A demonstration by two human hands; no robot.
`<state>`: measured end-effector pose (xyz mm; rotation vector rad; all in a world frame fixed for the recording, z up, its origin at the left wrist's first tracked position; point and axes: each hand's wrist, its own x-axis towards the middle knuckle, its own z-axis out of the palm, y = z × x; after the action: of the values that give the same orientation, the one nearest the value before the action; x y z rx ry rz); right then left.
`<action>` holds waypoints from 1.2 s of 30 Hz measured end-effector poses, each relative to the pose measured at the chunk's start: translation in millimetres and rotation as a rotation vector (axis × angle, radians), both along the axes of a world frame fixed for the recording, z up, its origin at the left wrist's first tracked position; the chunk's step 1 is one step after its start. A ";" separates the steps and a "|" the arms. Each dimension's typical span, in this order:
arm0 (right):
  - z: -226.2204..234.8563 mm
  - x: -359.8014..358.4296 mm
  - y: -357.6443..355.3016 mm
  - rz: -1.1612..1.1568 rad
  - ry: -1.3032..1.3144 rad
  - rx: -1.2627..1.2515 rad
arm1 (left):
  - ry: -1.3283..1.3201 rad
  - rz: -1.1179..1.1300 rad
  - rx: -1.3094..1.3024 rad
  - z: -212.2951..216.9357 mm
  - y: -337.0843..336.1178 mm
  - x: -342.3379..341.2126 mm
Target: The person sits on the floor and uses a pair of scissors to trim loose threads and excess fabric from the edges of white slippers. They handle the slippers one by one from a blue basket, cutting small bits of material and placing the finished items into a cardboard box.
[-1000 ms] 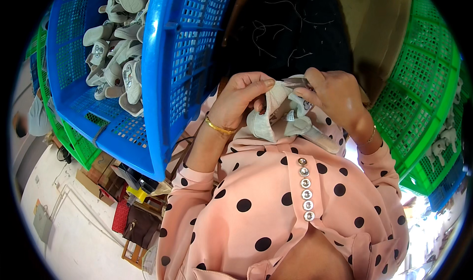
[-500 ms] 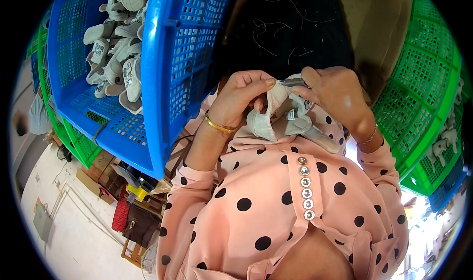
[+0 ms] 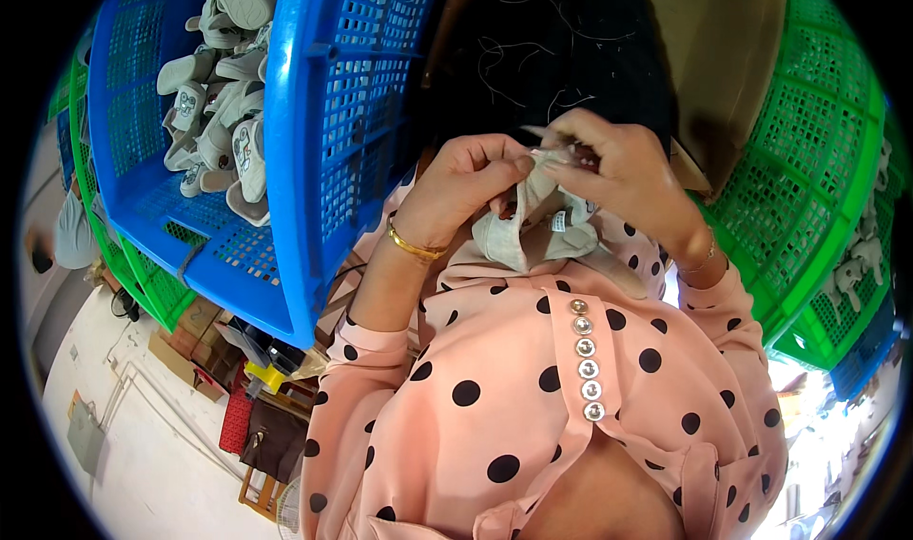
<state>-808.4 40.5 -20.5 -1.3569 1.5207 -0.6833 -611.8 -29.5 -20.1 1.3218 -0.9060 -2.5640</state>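
Note:
A small off-white child's shoe (image 3: 504,238) with a fabric tag inside sits in front of my chest. My left hand (image 3: 468,188) is closed on its upper edge, thumb and index finger pinching at the top. Against the same edge, my right hand (image 3: 618,164) is closed round a slim metal tool (image 3: 535,130). Only a pale pointed end of that tool shows past the fingers; the rest is hidden. Behind the right fingers, part of the shoe is covered, and its sole end (image 3: 613,270) rests by my polka-dot shirt.
At the left stands a blue plastic basket (image 3: 285,160) holding several similar shoes (image 3: 249,155). A green basket (image 3: 808,179) rises at the right, beside a brown cardboard panel (image 3: 728,55). Loose threads (image 3: 528,46) lie on dark cloth ahead. Another person's sleeve (image 3: 74,231) shows far left.
My right hand has shifted left and turned, bringing the metal tool's tip up past the shoe's edge, close to my left fingertips. My left hand keeps its pinch on the shoe.

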 end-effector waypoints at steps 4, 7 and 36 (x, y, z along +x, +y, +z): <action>-5.9 -1.2 -7.5 -0.005 0.192 -0.003 | -0.014 -0.053 -0.018 -1.9 -2.3 2.9; -18.9 -20.0 -7.2 -0.196 0.228 -0.013 | 0.005 -0.016 0.010 -3.6 -3.3 4.8; -25.5 -25.4 -12.7 -0.168 -0.373 0.564 | -0.181 -0.421 -1.483 -22.8 -4.7 -31.7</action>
<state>-833.8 27.7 -46.0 -0.6436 1.3872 -0.5170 -643.5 -34.2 -42.9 0.8173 -2.4949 -1.0909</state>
